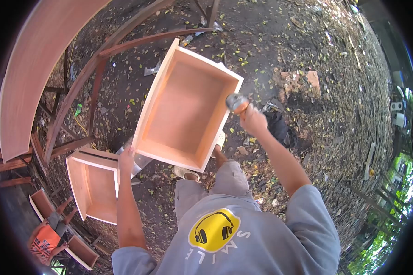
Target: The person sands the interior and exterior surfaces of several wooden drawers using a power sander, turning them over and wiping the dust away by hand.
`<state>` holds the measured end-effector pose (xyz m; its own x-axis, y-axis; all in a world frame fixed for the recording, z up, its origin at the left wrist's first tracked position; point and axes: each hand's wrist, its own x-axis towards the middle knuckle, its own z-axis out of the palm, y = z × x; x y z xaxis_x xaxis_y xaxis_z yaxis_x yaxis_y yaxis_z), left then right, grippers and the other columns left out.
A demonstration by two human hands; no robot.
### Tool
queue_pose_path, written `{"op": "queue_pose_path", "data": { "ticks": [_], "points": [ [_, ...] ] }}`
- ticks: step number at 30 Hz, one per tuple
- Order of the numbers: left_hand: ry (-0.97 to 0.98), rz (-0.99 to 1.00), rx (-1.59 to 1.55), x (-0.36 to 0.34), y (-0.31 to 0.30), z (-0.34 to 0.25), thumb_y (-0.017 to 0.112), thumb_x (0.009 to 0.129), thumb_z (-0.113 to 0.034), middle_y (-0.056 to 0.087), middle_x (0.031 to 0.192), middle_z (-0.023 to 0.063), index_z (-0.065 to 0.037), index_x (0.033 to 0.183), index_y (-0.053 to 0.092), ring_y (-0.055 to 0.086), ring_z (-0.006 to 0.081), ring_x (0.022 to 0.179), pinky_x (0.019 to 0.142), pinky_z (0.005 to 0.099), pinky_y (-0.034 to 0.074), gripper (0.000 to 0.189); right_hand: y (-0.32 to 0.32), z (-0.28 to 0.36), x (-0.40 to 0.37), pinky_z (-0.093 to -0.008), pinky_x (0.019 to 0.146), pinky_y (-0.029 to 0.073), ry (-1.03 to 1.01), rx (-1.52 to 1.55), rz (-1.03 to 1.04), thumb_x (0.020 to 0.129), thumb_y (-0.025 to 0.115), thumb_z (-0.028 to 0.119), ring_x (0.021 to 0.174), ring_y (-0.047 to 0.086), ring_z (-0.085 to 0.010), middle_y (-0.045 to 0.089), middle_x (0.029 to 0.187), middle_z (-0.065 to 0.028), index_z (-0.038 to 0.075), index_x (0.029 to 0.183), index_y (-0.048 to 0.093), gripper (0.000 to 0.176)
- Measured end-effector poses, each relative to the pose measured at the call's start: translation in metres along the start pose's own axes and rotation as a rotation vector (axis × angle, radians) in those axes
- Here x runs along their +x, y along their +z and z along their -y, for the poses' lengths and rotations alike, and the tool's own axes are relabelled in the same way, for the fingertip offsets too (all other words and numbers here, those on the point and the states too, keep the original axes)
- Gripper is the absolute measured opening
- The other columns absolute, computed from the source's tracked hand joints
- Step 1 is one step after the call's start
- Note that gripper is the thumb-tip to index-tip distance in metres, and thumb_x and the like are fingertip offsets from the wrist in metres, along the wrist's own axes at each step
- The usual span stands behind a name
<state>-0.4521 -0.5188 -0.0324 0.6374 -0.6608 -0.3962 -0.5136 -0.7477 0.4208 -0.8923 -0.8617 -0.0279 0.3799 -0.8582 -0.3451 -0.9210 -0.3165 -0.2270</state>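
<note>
A wooden drawer box [186, 105], open side up, is held in front of my body. My left hand [126, 160] grips its lower left corner, fingers closed on the edge. In my right hand [253, 120] is a round-headed tool [237, 103], orange and grey and slightly blurred, which looks like a power sander. Its head is at the drawer's right edge; whether it touches cannot be told. A second wooden drawer [101, 188] stands at the lower left, beside my left forearm.
A long curved wooden panel [36, 68] rests at the upper left over a timber frame [96, 57]. Flat cardboard [303, 85] and a black bag [277, 123] lie on the leaf-strewn ground. At the far lower left a person in orange [46, 240] is near more drawers [82, 252].
</note>
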Motion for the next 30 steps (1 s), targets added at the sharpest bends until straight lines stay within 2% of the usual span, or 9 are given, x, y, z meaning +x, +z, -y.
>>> {"op": "queue_pose_path", "data": {
  "ticks": [3, 5, 8, 10, 11, 15, 23, 26, 30],
  "points": [
    [-0.020, 0.000, 0.001, -0.003, 0.001, 0.006, 0.050, 0.099, -0.031, 0.065, 0.115, 0.0227, -0.005, 0.124, 0.063, 0.060, 0.0403, 0.110, 0.093, 0.0439, 0.046, 0.038, 0.022, -0.008, -0.048, -0.0469, 0.066, 0.056, -0.240, -0.035, 0.099, 0.083, 0.059, 0.031, 0.078, 0.069, -0.0375, 0.065, 0.095, -0.0207, -0.004, 0.128, 0.044, 0.059],
    [-0.025, -0.018, -0.007, -0.001, 0.005, 0.014, 0.050, 0.099, -0.031, 0.065, 0.116, 0.0227, -0.005, 0.123, 0.063, 0.060, 0.0398, 0.111, 0.094, 0.0439, 0.046, 0.038, 0.012, -0.003, -0.072, -0.0474, 0.071, 0.055, -0.242, 0.059, 0.198, 0.079, 0.067, 0.031, 0.084, 0.068, -0.0375, 0.064, 0.097, -0.0203, -0.002, 0.127, 0.045, 0.063],
    [-0.049, -0.031, 0.028, -0.008, 0.001, -0.010, 0.052, 0.099, -0.032, 0.065, 0.116, 0.0223, -0.003, 0.123, 0.064, 0.061, 0.0381, 0.112, 0.096, 0.0421, 0.046, 0.039, 0.005, -0.002, -0.066, -0.0504, 0.078, 0.052, 0.039, 0.311, 0.204, 0.075, 0.073, 0.038, 0.092, 0.066, -0.0411, 0.066, 0.099, -0.0247, -0.003, 0.117, 0.050, 0.062],
    [-0.084, -0.066, 0.021, -0.008, 0.000, -0.009, 0.054, 0.098, -0.032, 0.066, 0.115, 0.0203, -0.005, 0.122, 0.065, 0.061, 0.0371, 0.111, 0.095, 0.0410, 0.047, 0.037, -0.007, 0.003, -0.039, -0.0508, 0.082, 0.051, 0.157, 0.379, 0.101, 0.076, 0.072, 0.040, 0.096, 0.064, -0.0438, 0.067, 0.097, -0.0269, -0.003, 0.105, 0.054, 0.055],
    [-0.107, -0.071, 0.022, -0.007, 0.003, 0.002, 0.054, 0.098, -0.032, 0.066, 0.116, 0.0199, -0.006, 0.122, 0.065, 0.061, 0.0369, 0.111, 0.095, 0.0410, 0.047, 0.037, -0.008, 0.003, -0.018, -0.0495, 0.083, 0.051, 0.186, 0.398, 0.039, 0.074, 0.074, 0.037, 0.094, 0.064, -0.0442, 0.067, 0.095, -0.0274, -0.005, 0.113, 0.054, 0.060],
    [-0.146, -0.098, -0.022, -0.013, 0.008, -0.011, 0.055, 0.097, -0.033, 0.066, 0.118, 0.0182, -0.007, 0.121, 0.066, 0.062, 0.0355, 0.111, 0.094, 0.0416, 0.048, 0.037, -0.018, 0.018, 0.085, -0.0447, 0.076, 0.053, 0.080, 0.595, -0.168, 0.074, 0.073, 0.036, 0.086, 0.068, -0.0395, 0.068, 0.087, -0.0250, -0.007, 0.097, 0.062, 0.050],
    [-0.232, -0.114, 0.013, -0.011, 0.020, 0.000, 0.052, 0.097, -0.042, 0.067, 0.114, 0.0142, -0.020, 0.123, 0.066, 0.062, 0.0351, 0.109, 0.091, 0.0439, 0.048, 0.037, -0.071, 0.132, 0.213, -0.0327, 0.056, 0.051, 0.024, 0.798, 0.114, 0.074, 0.075, 0.026, 0.059, 0.063, -0.0171, 0.065, 0.071, -0.0068, -0.004, 0.081, 0.067, 0.032],
    [-0.232, -0.121, -0.038, -0.018, 0.013, -0.026, 0.049, 0.098, -0.042, 0.067, 0.114, 0.0150, -0.025, 0.124, 0.065, 0.063, 0.0351, 0.108, 0.090, 0.0444, 0.049, 0.035, -0.069, 0.145, 0.231, -0.0324, 0.056, 0.050, -0.032, 0.808, 0.161, 0.072, 0.077, 0.027, 0.060, 0.063, -0.0176, 0.066, 0.071, -0.0066, -0.003, 0.079, 0.068, 0.032],
    [-0.273, -0.130, 0.012, -0.020, 0.008, -0.033, 0.051, 0.098, -0.040, 0.068, 0.114, 0.0139, -0.014, 0.119, 0.067, 0.063, 0.0338, 0.108, 0.092, 0.0424, 0.048, 0.037, -0.055, 0.129, 0.246, -0.0322, 0.056, 0.049, -0.075, 0.661, 0.163, 0.071, 0.077, 0.029, 0.060, 0.063, -0.0163, 0.066, 0.071, -0.0068, -0.001, 0.079, 0.069, 0.032]
  ]
}}
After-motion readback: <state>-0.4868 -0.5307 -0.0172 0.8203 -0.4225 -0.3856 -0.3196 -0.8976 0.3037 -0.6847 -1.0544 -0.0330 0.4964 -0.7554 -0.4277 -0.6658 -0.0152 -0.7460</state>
